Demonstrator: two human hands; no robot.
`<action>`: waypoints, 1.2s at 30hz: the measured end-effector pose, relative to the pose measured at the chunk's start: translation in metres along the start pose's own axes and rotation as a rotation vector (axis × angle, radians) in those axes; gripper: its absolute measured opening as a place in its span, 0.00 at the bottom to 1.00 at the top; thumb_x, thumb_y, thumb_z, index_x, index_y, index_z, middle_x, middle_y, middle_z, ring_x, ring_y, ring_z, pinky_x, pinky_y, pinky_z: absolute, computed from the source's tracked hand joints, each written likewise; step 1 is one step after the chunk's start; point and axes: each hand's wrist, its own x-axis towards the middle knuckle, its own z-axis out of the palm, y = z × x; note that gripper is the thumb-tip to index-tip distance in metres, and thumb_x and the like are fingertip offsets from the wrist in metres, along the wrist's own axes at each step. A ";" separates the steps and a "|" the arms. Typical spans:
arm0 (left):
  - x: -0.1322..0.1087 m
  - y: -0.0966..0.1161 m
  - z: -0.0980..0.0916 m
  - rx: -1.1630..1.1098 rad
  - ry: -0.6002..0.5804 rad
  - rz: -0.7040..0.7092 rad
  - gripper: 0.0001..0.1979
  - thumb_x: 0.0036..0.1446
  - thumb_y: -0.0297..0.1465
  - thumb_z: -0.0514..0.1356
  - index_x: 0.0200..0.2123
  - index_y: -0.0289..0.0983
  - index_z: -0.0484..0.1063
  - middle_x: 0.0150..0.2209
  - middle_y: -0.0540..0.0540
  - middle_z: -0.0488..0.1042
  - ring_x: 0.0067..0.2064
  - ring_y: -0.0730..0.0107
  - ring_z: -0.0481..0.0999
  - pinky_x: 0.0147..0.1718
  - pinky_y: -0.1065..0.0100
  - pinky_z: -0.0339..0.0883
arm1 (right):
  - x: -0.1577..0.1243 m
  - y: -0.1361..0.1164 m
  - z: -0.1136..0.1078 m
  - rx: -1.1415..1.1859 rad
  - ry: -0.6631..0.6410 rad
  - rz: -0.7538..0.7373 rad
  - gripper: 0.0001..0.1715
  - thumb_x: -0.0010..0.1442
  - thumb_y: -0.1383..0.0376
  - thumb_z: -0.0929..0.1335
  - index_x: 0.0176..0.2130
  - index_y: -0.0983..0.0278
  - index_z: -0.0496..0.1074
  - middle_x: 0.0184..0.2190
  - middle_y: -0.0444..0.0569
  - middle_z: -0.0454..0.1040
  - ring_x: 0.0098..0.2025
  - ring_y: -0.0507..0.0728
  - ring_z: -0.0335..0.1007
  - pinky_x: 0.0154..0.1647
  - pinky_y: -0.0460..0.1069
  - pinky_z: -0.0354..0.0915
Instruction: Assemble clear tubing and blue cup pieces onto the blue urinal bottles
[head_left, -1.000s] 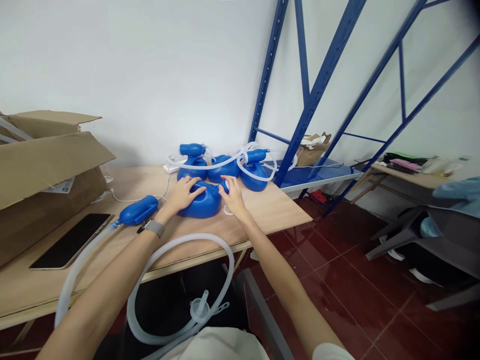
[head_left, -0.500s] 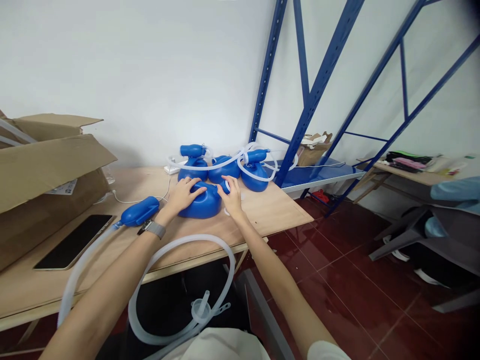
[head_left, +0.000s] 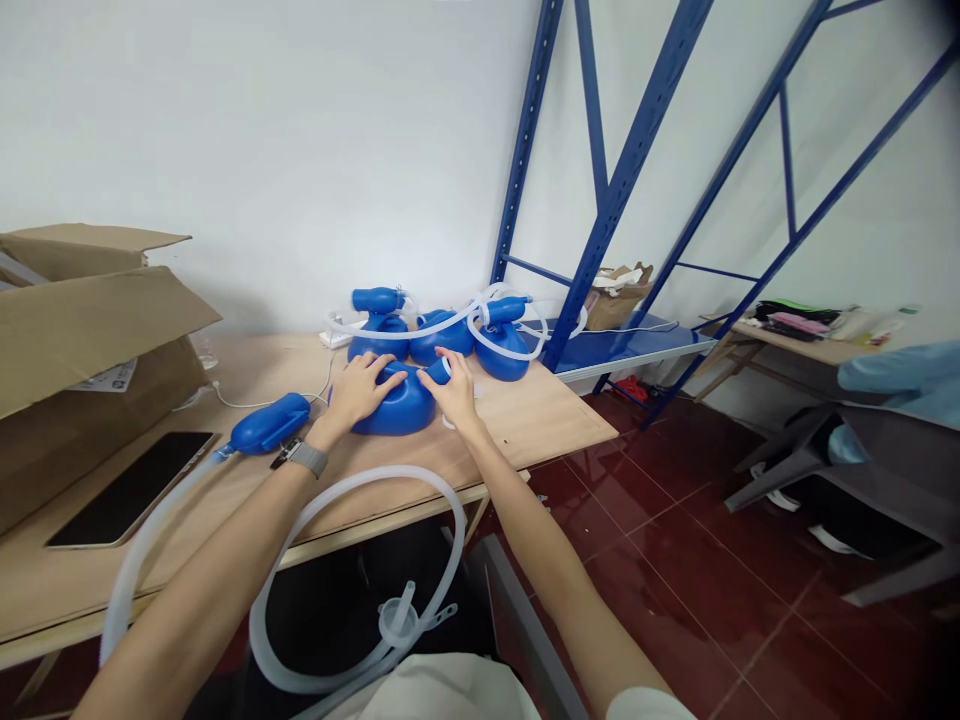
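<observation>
A blue plastic urinal bottle [head_left: 405, 412] lies on its side on the wooden table, its neck pointing right. My left hand [head_left: 358, 390] grips the top and left of its body, thumb across it. Around the neck by the white-rimmed mouth, my right hand [head_left: 456, 396] is closed, with the thumb on the near side. A separate blue funnel-shaped urinal head [head_left: 266, 426] rests left of my left wrist, joined to a long translucent hose [head_left: 375, 476]. That hose loops down over my lap, where a clear round cap with a strap [head_left: 397, 620] hangs.
Behind my hands stand several blue bottles with hoses [head_left: 442, 335]. An open cardboard box [head_left: 97, 340] and a dark tablet [head_left: 135, 488] are at left. Blue shelving [head_left: 634, 165] rises beyond the table's right edge. A person's light blue sleeve [head_left: 900, 375] and a grey chair [head_left: 862, 465] are at far right.
The whole view has shifted slightly. My right thumb now lies farther left along the bottle's neck; both hands stay on the bottle.
</observation>
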 end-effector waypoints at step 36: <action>-0.084 -0.079 -0.113 0.297 -0.392 -0.560 0.40 0.54 0.64 0.57 0.53 0.37 0.76 0.51 0.29 0.80 0.50 0.32 0.80 0.45 0.45 0.72 | -0.047 0.034 -0.080 -0.207 -0.719 -0.098 0.25 0.70 0.51 0.70 0.62 0.56 0.76 0.57 0.57 0.73 0.65 0.67 0.65 0.71 0.67 0.60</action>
